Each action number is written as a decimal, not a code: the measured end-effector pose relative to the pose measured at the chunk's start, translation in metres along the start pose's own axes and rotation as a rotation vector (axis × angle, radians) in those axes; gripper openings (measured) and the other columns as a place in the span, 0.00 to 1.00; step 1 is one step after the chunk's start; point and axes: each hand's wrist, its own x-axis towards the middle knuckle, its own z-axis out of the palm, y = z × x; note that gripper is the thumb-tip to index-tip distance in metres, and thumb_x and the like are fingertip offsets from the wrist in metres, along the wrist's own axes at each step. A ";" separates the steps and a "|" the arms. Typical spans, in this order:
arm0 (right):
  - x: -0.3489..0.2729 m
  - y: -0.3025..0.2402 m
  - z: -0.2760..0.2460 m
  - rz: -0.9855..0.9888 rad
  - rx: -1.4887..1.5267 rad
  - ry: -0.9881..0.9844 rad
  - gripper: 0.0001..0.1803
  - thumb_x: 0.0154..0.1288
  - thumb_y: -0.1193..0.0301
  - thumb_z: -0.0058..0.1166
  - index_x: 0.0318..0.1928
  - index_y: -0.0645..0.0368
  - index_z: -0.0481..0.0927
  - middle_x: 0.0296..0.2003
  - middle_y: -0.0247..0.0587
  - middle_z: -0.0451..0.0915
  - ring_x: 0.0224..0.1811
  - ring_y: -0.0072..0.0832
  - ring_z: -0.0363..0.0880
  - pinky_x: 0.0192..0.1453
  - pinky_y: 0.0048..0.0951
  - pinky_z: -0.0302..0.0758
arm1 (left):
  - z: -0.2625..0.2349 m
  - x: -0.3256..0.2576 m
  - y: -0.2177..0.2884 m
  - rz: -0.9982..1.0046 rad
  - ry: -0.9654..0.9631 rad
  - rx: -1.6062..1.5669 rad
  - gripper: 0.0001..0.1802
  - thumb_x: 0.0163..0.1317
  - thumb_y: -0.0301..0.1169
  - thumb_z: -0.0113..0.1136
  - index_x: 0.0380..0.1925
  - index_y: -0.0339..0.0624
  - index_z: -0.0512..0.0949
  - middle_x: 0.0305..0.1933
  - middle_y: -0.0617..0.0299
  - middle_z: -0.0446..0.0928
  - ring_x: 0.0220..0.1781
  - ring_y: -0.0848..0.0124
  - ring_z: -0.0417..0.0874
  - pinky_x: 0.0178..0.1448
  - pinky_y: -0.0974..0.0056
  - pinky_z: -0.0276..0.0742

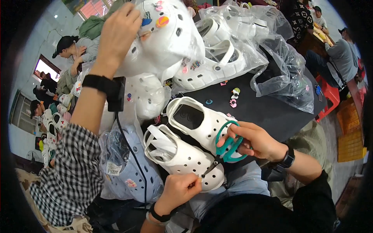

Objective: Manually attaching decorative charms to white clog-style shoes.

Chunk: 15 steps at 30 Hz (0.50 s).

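Observation:
My right hand grips green-handled scissors, fingers through the loops. Their dark blades point down-left to the toe of a white clog on my lap side of the table. At that same toe my left hand is closed in a pinch beside the blade tips; whatever it pinches is too small to make out. White straps or packing lie inside this clog's opening. Its mate, a second white clog, rests just beyond it, near my right fingers.
At upper left a co-worker's hand, checkered sleeve below, touches bagged white clogs with charms. Bagged blue clogs lie left. Small charms dot the black tabletop. Crumpled plastic bags cover its far right.

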 end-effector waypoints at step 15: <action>-0.111 0.020 -0.016 -1.050 -1.287 0.266 0.10 0.64 0.69 0.50 0.44 0.58 0.75 0.27 0.31 0.71 0.23 0.20 0.70 0.27 0.19 0.66 | -0.115 -0.158 0.213 -1.162 -0.471 -1.217 0.11 0.61 0.26 0.55 0.21 0.35 0.78 0.17 0.59 0.76 0.20 0.68 0.79 0.27 0.65 0.73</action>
